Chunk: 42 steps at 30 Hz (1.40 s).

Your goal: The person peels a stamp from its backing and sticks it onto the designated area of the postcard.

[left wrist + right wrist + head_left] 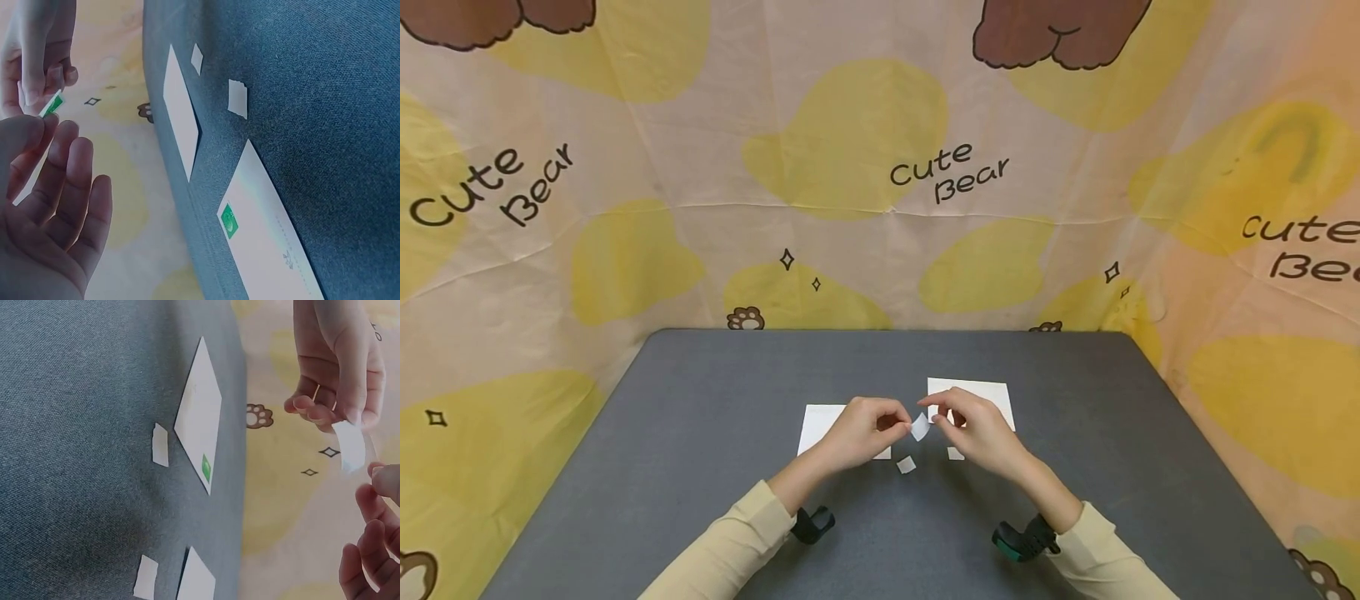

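Note:
My left hand (867, 431) pinches a small stamp-like sticker (921, 427) between thumb and forefinger. Its face looks green in the left wrist view, while its white back (352, 447) curves slightly in the right wrist view. Close beside it is my right hand (983, 429), with thumb and forefinger apart at the sticker's edge; whether they touch it I cannot tell. Under the left hand lies a white card (820, 421) bearing a green stamp (229, 220) at one corner. A second white card (996, 392) lies behind the right hand, which partly covers it.
Two small white paper pieces lie on the grey table, one piece (906, 465) between the hands, the other piece (955, 453) below the right hand. A patterned cloth (850, 150) hangs behind the table's far edge. Dark wrist straps (1026, 540) sit on both wrists.

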Each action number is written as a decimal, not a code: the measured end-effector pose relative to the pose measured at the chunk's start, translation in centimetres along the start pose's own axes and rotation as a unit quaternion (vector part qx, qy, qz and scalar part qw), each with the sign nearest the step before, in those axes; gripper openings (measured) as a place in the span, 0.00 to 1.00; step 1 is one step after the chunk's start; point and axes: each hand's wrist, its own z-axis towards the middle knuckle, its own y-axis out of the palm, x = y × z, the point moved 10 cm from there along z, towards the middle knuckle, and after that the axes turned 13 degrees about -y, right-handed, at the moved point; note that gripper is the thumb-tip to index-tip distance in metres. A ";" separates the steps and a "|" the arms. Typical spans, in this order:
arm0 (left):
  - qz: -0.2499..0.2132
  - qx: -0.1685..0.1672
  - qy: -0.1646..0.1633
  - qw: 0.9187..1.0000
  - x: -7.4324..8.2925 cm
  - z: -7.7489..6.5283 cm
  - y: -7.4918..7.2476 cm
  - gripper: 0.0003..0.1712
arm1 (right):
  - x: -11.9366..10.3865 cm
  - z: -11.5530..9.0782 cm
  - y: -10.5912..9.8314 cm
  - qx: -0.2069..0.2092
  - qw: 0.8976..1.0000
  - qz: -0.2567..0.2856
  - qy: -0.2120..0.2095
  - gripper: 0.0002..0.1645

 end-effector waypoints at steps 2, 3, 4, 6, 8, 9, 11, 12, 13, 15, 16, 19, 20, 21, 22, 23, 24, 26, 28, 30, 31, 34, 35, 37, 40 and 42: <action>0.002 -0.004 0.003 1.000 0.1 0.0 0.1 0.05 | -0.2 0.1 0.2 -0.004 1.000 0.005 -0.007 0.14; 0.004 -0.006 0.006 1.000 0.2 0.0 0.2 0.05 | -0.2 0.2 0.2 -0.005 1.000 0.006 -0.010 0.14; 0.006 -0.007 0.007 1.000 0.2 0.0 0.3 0.05 | -0.3 0.2 0.3 -0.006 1.000 0.005 -0.012 0.13; 0.016 -0.007 0.009 1.000 0.3 0.1 0.4 0.05 | -0.3 0.2 0.4 -0.007 1.000 0.000 -0.014 0.13; 0.024 -0.006 0.012 1.000 0.3 0.1 0.5 0.05 | -0.3 0.1 0.5 -0.005 1.000 -0.004 -0.015 0.13; 0.028 -0.006 0.014 0.999 0.3 0.1 0.5 0.05 | -0.2 0.1 0.6 -0.004 1.000 -0.005 -0.015 0.13; 0.035 -0.004 0.018 0.999 0.5 0.2 0.6 0.05 | -0.2 0.0 0.6 -0.001 1.000 -0.006 -0.017 0.13; 0.036 -0.004 0.019 0.999 0.5 0.2 0.6 0.05 | -0.2 0.0 0.6 0.001 1.000 -0.005 -0.018 0.13; 0.039 -0.003 0.021 0.999 0.6 0.2 0.6 0.06 | -0.2 0.0 0.6 0.003 1.000 -0.004 -0.019 0.12; 0.042 -0.003 0.022 0.999 0.7 0.3 0.7 0.06 | -0.2 -0.1 0.6 0.007 1.000 -0.004 -0.023 0.12; 0.042 -0.004 0.021 0.999 0.8 0.3 0.7 0.06 | -0.2 -0.1 0.5 0.009 1.000 -0.004 -0.025 0.11; 0.039 -0.006 0.019 0.999 0.9 0.3 0.8 0.06 | -0.3 -0.1 0.4 0.013 0.999 -0.003 -0.032 0.11; 0.038 -0.006 0.018 0.999 1.0 0.3 0.8 0.06 | -0.4 -0.1 0.4 0.014 0.999 -0.002 -0.035 0.12; 0.037 -0.005 0.017 0.999 1.0 0.3 0.8 0.06 | -0.4 -0.2 0.4 0.016 0.999 -0.002 -0.037 0.11; 0.035 -0.004 0.015 0.999 0.9 0.3 0.8 0.06 | -0.4 -0.2 0.3 0.017 0.999 -0.001 -0.039 0.11; 0.032 -0.002 0.012 0.999 0.9 0.3 0.8 0.06 | -0.5 -0.2 0.3 0.019 0.999 0.000 -0.042 0.11; 0.028 0.000 0.009 1.000 0.8 0.3 0.7 0.06 | -0.5 -0.2 0.2 0.022 0.999 0.000 -0.045 0.11; 0.012 0.003 -0.001 1.000 0.5 0.3 0.6 0.05 | -0.5 -0.3 0.0 0.029 0.998 -0.001 -0.049 0.11; -0.009 0.008 -0.016 1.000 0.1 0.4 0.4 0.05 | -0.5 -0.4 -0.2 0.035 0.998 -0.002 -0.052 0.11; -0.023 0.014 -0.029 0.999 -0.3 0.4 0.2 0.05 | -0.5 -0.5 -0.3 0.041 0.998 -0.004 -0.052 0.12; -0.025 0.017 -0.037 0.999 -0.6 0.5 0.1 0.05 | -0.4 -0.5 -0.4 0.044 0.998 -0.006 -0.053 0.12; -0.019 0.019 -0.060 0.998 -1.1 0.6 0.1 0.07 | -0.3 -0.6 -0.6 0.049 0.997 -0.008 -0.051 0.12; -0.014 0.017 -0.066 0.998 -1.3 0.6 0.1 0.07 | -0.2 -0.6 -0.6 0.049 0.998 -0.008 -0.049 0.11; -0.011 0.010 -0.075 0.997 -1.5 0.6 0.3 0.09 | -0.2 -0.7 -0.6 0.048 0.998 -0.006 -0.047 0.10; -0.020 -0.003 -0.081 0.997 -1.7 0.6 0.7 0.12 | -0.3 -0.6 -0.6 0.049 0.997 0.000 -0.052 0.09; -0.030 -0.011 -0.084 0.996 -1.7 0.6 0.9 0.14 | -0.5 -0.5 -0.6 0.050 0.997 0.005 -0.060 0.10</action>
